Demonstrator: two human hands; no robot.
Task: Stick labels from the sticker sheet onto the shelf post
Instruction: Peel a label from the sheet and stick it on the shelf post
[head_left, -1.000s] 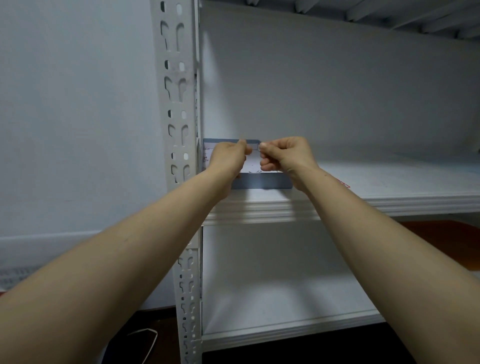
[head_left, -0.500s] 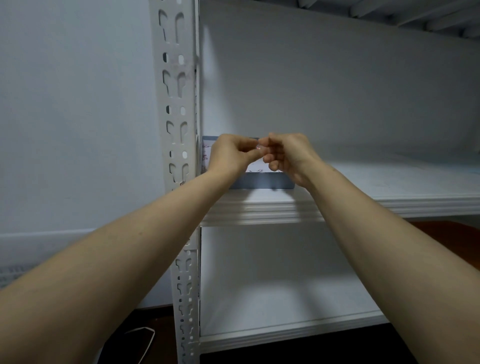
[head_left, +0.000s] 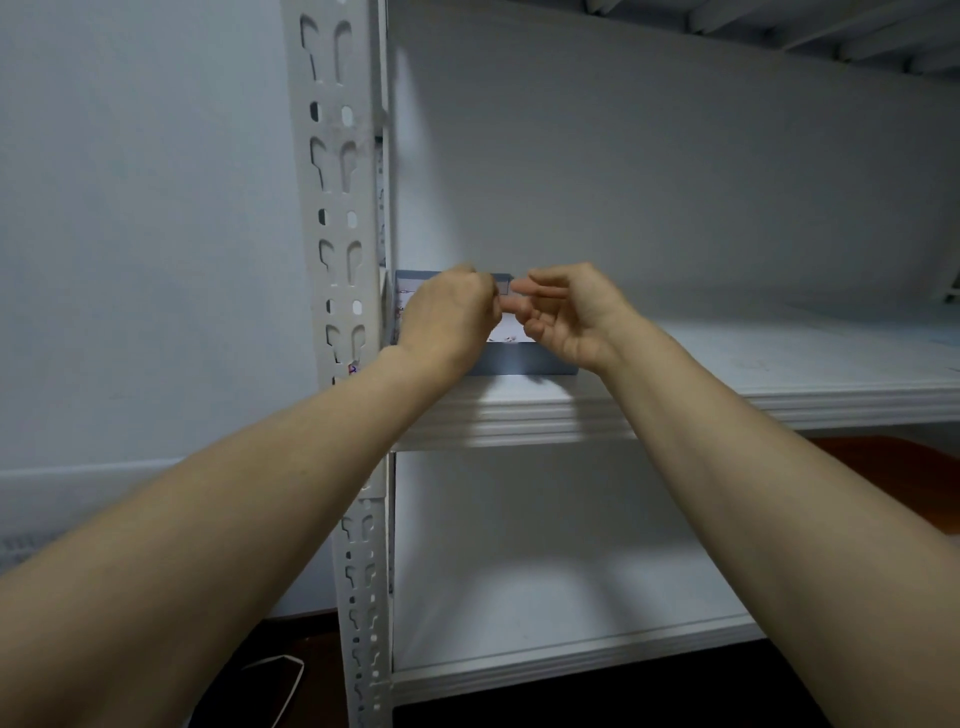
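The white perforated shelf post (head_left: 337, 208) stands upright left of centre, with a small red-and-blue label (head_left: 353, 369) stuck low on its front. Just right of it, a blue-grey box (head_left: 524, 361) on the shelf board holds the white sticker sheet (head_left: 503, 332), mostly hidden behind my hands. My left hand (head_left: 447, 317) hovers over the sheet with its fingers curled and its fingertips pinched together; the label between them is too small to make out. Close beside it, my right hand (head_left: 566, 312) has loosely spread fingers pointing left and holds nothing I can see.
The white shelf board (head_left: 753, 364) runs off to the right, with another board (head_left: 571, 597) below and ribs of a shelf above. A pale wall (head_left: 145, 234) lies left of the post. A white cable (head_left: 275, 680) lies on the dark floor.
My hands, pinched together fingertip to fingertip over the sheet, have parted. The right hand's fingers have loosened and spread; the left stays curled.
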